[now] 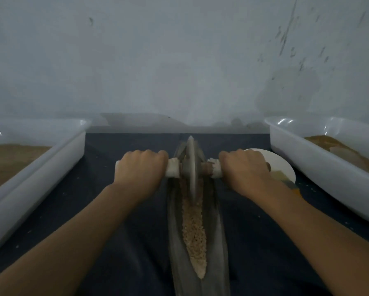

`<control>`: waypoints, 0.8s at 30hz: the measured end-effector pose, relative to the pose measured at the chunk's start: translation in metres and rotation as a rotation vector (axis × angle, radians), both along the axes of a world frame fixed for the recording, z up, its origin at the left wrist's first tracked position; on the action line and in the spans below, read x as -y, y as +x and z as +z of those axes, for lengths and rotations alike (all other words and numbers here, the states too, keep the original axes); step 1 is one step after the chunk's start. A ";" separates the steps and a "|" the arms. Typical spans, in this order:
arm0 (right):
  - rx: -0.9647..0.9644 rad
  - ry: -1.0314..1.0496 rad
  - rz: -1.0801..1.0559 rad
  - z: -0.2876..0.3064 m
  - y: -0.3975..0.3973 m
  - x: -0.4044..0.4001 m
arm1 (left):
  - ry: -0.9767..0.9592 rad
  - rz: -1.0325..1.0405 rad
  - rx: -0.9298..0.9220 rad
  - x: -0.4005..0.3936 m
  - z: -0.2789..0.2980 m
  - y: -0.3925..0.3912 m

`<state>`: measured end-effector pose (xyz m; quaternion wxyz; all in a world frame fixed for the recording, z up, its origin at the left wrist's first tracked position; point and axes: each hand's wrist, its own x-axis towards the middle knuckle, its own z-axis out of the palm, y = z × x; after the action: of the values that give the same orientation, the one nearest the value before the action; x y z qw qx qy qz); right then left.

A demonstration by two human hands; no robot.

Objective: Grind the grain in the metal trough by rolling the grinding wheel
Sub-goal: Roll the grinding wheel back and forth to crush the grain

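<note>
Both fists are clenched around the wheel's axle handles: the left hand (139,167) wraps the pale, cloth-bound handle (172,170) on its side, knuckles up, and the right hand (244,167) wraps the matching one on the other side, with a short stretch of brown axle (206,168) showing between its fingers and the disc. The grinding wheel (191,167) is a thin grey metal disc standing upright on its edge in the far half of the metal trough (175,231), its rim down in the groove. The trough is long, narrow and boat-shaped, lying lengthwise in the middle of the dark cloth-covered table (119,242), pointing away from the person. A strip of pale tan, coarsely broken grain (194,231) fills its groove from the wheel back toward the near end. White plastic tubs sit at the table's left edge (57,154) and right edge (320,167), each holding brownish material. A white round plate (279,165) lies just behind the right hand.
</note>
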<state>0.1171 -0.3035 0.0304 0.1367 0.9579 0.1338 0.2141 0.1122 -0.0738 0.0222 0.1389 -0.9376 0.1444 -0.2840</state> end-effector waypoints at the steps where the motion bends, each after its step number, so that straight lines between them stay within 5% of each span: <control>1: -0.005 0.000 0.010 0.002 -0.002 -0.001 | 0.001 -0.006 -0.009 0.000 0.001 -0.001; 6: -0.033 -0.013 0.097 -0.001 -0.055 0.011 | 0.025 -0.110 -0.055 -0.010 0.000 -0.052; 10: 0.120 0.025 0.240 -0.004 -0.091 0.020 | 0.018 -0.188 -0.046 -0.019 -0.001 -0.091; 16: 0.038 -0.042 0.020 -0.006 -0.038 0.005 | 0.017 -0.015 0.000 -0.006 -0.007 -0.040; 24: -0.016 -0.004 0.018 0.000 -0.022 0.004 | -0.027 -0.003 -0.071 -0.001 0.005 -0.020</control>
<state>0.0955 -0.3072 0.0308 0.1356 0.9580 0.1441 0.2076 0.0917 -0.0728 0.0277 0.1209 -0.9486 0.1469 -0.2529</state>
